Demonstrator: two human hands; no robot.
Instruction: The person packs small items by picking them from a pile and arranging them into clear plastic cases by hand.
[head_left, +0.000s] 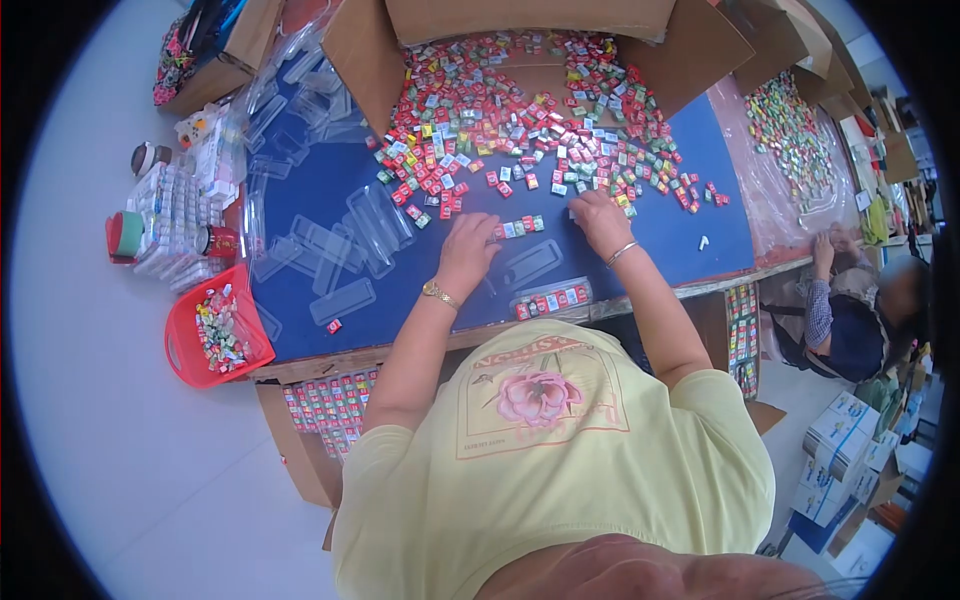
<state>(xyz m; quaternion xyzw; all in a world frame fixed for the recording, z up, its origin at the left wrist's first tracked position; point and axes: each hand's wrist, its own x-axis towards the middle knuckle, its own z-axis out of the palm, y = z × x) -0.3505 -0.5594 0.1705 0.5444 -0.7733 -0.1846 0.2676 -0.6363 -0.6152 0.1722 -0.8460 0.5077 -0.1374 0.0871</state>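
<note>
A short row of small printed boxes [520,227], in red, green and white, lies on the blue table between my hands. My left hand [468,255] has its thumb and fingers closed around the row's left end. To the right of the row, apart from it, my right hand [603,225] is bent in a pinch near the loose pile; a pale edge shows at its fingertips, too small to make out. Below the row lies a clear plastic case [530,262]. Closer to my body sits another clear case holding a row of small boxes [552,302].
A big pile of loose boxes [480,120] spills from an open carton [530,15]. Clear cases [330,250] lie scattered at left. A red basket [185,325] with loose pieces is at the table's left corner. Another person [850,320] works at right beside another pile [790,135].
</note>
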